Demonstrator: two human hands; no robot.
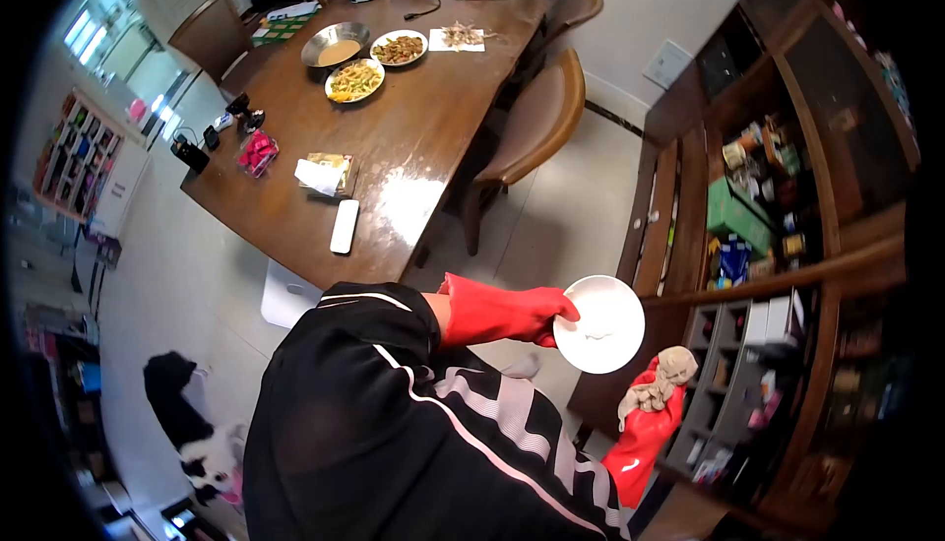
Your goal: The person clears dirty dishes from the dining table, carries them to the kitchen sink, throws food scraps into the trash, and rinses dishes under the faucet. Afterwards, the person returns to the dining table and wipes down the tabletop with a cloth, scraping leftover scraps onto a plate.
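Both hands wear red rubber gloves. My left hand grips the edge of a white plate, its thumb over the rim; the fingers behind the plate are partly hidden. The plate's upper face shows, with a small pale mark near its middle. Lower right, my right hand is closed on a crumpled beige cloth, which sticks out above the fingers. The cloth and the plate are apart.
A wooden table bears plates of food, a metal bowl, a tissue pack and a white phone-like object. Chairs stand beside it. Open cabinet shelves are at right; a black-and-white animal is lower left.
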